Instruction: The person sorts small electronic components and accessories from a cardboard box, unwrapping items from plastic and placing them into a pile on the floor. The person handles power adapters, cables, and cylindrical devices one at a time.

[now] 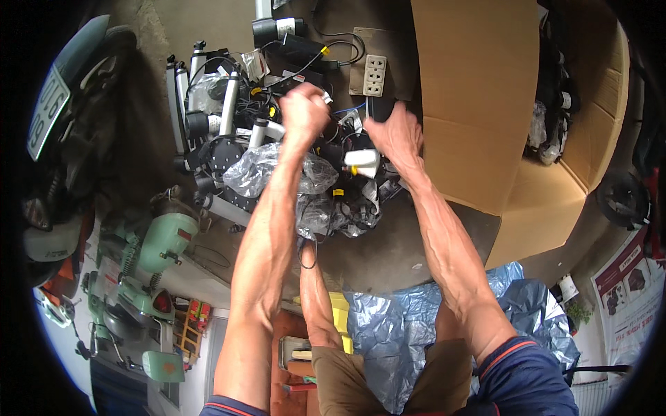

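R hand (397,134) is pinching flat black plastic box (380,107) just beside white oblong socket strip (375,76); looking light, stiff, prob. slick, edges best. I'm seeing L hand (304,112) curled, can't tell on what.

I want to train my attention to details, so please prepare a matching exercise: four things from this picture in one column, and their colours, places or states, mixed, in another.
Things:
1. Socket strip
2. Cardboard box
3. Large plastic sheet
4. Clear plastic film

Descriptions:
A. Shiny blue
B. On the heap of parts
C. Whitish, with three outlets
D. Brown, standing open

Pairs: 1-C, 2-D, 3-A, 4-B
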